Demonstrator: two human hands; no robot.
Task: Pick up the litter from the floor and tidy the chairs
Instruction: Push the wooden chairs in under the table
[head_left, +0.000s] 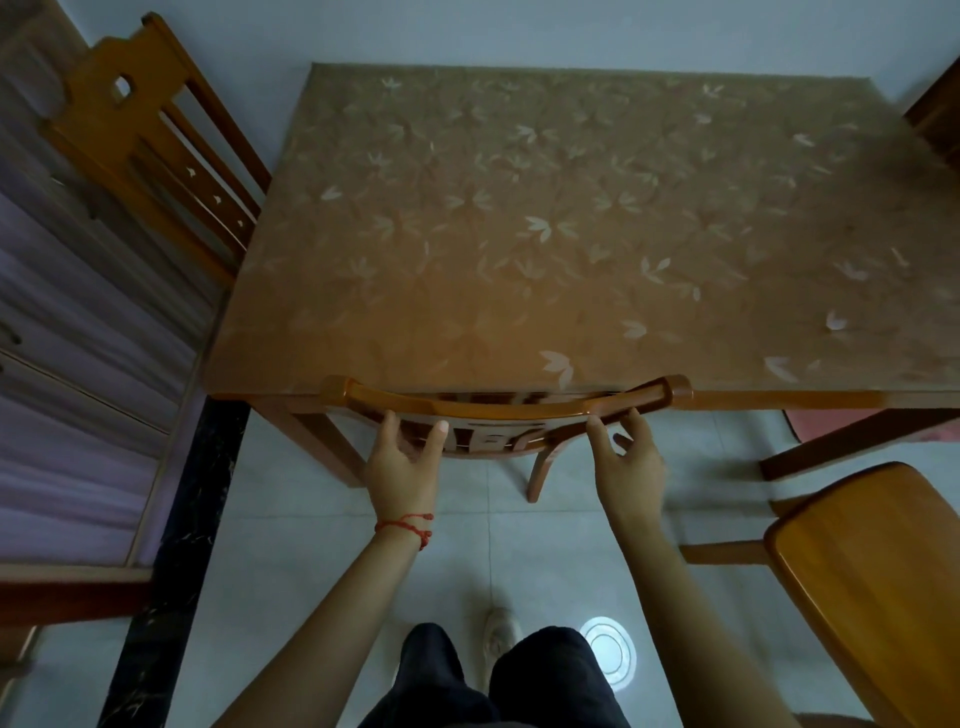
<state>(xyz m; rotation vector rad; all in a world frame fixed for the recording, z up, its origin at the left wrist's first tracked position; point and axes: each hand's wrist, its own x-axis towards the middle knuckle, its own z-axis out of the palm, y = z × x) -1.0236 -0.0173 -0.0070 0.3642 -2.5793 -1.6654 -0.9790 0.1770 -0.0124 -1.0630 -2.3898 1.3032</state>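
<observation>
The near chair sits pushed in at the table's near edge, its curved top rail against the tabletop. The left hand and right hand are at that rail, fingers spread and relaxed, fingertips touching or just off the wood; neither grips it. By my reading this chair is done, or nearly. 2 more remain to judge: the chair at the table's left edge looks tucked in, while the chair near the right corner stands out from the table and probably needs pushing in. No litter shows on the tiled floor here; a round floor drain sits beside the feet.
</observation>
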